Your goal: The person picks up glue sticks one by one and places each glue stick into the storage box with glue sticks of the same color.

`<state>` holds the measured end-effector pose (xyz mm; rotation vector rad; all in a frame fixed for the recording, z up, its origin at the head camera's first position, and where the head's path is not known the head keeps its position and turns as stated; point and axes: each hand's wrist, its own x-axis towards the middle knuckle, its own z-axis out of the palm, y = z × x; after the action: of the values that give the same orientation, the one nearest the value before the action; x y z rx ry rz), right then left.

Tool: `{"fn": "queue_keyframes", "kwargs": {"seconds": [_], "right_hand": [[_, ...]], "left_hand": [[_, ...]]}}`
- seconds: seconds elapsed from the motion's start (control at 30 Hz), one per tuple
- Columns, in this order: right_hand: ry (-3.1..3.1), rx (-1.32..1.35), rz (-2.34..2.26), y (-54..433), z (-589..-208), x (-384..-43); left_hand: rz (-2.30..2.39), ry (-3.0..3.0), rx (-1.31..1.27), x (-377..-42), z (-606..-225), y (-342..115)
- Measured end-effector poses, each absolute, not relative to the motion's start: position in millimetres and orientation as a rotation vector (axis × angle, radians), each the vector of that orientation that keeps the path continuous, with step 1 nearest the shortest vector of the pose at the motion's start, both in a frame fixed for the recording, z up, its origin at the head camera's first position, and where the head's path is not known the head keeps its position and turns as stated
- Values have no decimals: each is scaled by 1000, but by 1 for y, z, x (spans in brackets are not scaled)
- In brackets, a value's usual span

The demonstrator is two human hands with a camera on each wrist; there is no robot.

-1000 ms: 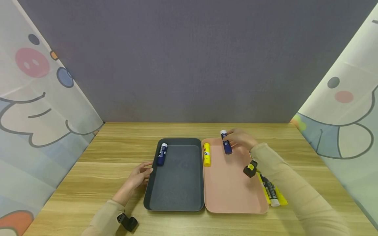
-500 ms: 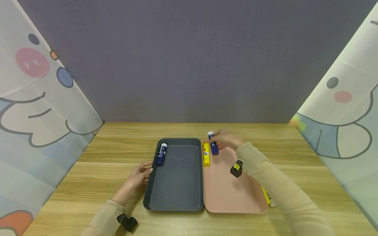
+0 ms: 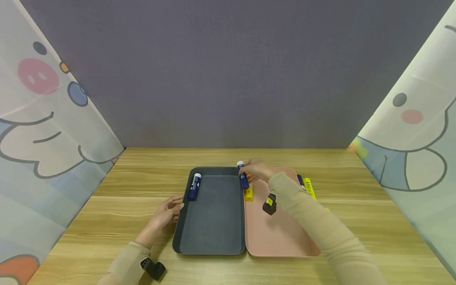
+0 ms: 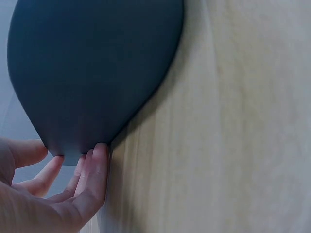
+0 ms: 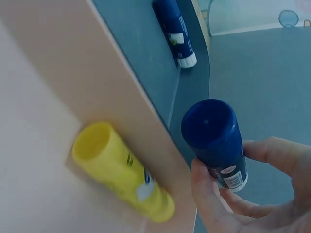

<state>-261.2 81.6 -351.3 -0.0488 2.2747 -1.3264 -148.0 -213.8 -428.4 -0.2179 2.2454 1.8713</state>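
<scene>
My right hand pinches a dark blue glue stick with a white cap between thumb and fingers. It is over the boundary between two trays, and its blue base faces the camera in the right wrist view. Just below it, a yellow glue stick lies in the pink tray, partly covered in the head view. Another blue glue stick lies along the left wall of the dark grey tray. My left hand rests its fingertips against that tray's left side.
Right of the pink tray, a yellow tube and a dark blue stick lie on the wooden table, partly behind the right sleeve. A grey panel stands behind the table, with printed cloth at both sides.
My right hand has carried the blue glue stick leftward from above the pink tray, past the yellow one, to the grey tray's right edge. The left hand stays where it was.
</scene>
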Motion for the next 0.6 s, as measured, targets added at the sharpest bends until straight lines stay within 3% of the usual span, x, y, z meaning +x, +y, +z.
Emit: {"fn": "queue_keyframes", "kwargs": {"seconds": [0.6], "right_hand": [[2292, 43, -1355, 39, -363, -256]], "left_hand": [[1866, 2230, -247, -148, -428, -213]]}}
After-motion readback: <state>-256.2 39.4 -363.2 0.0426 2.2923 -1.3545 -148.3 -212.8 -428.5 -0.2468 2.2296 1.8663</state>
